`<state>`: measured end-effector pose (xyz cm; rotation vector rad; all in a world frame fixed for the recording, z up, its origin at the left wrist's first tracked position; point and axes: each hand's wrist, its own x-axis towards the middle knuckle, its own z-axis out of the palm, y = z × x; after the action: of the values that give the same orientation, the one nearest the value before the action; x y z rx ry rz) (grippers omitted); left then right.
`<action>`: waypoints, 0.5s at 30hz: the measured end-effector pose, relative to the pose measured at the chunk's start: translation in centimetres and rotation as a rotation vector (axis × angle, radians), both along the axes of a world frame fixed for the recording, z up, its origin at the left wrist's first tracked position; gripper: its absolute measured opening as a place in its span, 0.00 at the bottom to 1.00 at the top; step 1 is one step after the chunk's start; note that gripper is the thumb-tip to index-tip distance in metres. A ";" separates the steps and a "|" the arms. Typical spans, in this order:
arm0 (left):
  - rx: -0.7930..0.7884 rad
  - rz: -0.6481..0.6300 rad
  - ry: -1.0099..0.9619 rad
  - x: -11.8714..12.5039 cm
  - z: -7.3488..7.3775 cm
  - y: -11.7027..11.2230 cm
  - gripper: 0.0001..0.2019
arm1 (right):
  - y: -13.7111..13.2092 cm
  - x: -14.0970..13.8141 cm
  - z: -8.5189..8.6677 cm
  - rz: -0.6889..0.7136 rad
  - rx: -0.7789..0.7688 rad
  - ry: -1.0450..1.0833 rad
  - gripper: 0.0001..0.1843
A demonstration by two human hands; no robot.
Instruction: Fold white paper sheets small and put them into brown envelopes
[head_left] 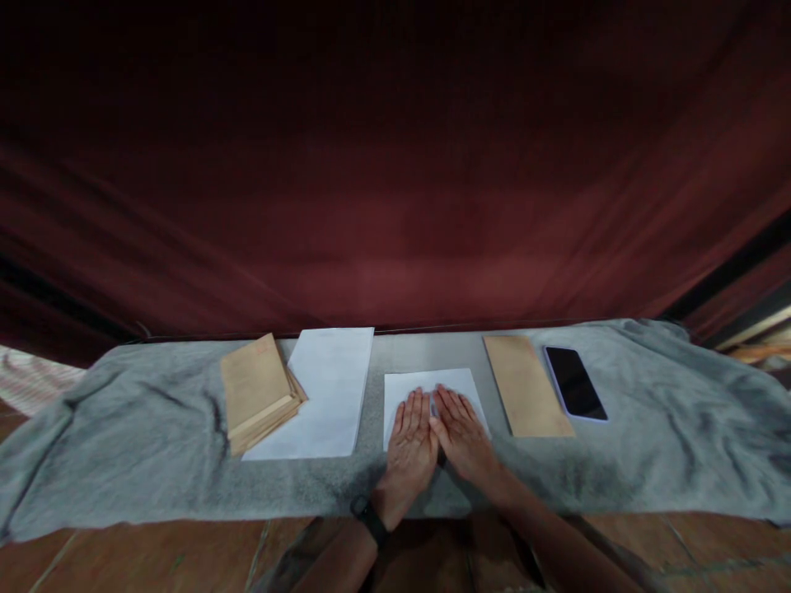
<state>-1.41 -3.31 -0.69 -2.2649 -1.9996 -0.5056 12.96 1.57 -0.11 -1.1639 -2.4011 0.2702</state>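
Observation:
A white sheet of paper (454, 380), seemingly folded, lies on the grey cloth in front of me. Flat on its left half rests my left hand (413, 432), fingers stretched out and a dark watch on the wrist. My right hand (461, 428) presses flat on the right half, its thumb against the left hand. Both hands cover much of the paper, so its near edge is hidden. To the right is a single brown envelope (528, 387). A stack of larger white paper (334, 387) sits to the left, partly under a fanned pile of brown envelopes (256, 383).
A phone (576, 383) with a dark screen and a light purple case lies right of the single envelope. Grey cloth (648, 428) covers the narrow surface. Behind it rises a dark red surface (401, 247). Tiled floor (154, 552) shows along the near edge.

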 end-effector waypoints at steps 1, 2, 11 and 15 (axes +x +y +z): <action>0.002 0.021 -0.004 -0.2 0.2 0.0 0.30 | 0.1 0.2 -0.1 -0.011 0.029 -0.016 0.29; 0.005 0.035 -0.009 -0.5 0.3 0.0 0.29 | 0.1 0.4 -0.2 -0.023 0.053 -0.028 0.29; -0.041 0.168 -0.080 -2.4 1.0 -0.1 0.31 | 0.4 1.8 -0.8 -0.179 0.082 -0.018 0.34; -0.043 0.221 -0.110 -3.0 1.2 0.0 0.32 | 0.6 2.6 -0.9 -0.206 0.074 0.018 0.35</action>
<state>-4.43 -3.28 0.51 -2.0445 -2.2983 -0.5821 15.58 2.13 -0.97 -1.3550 -2.2341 0.1236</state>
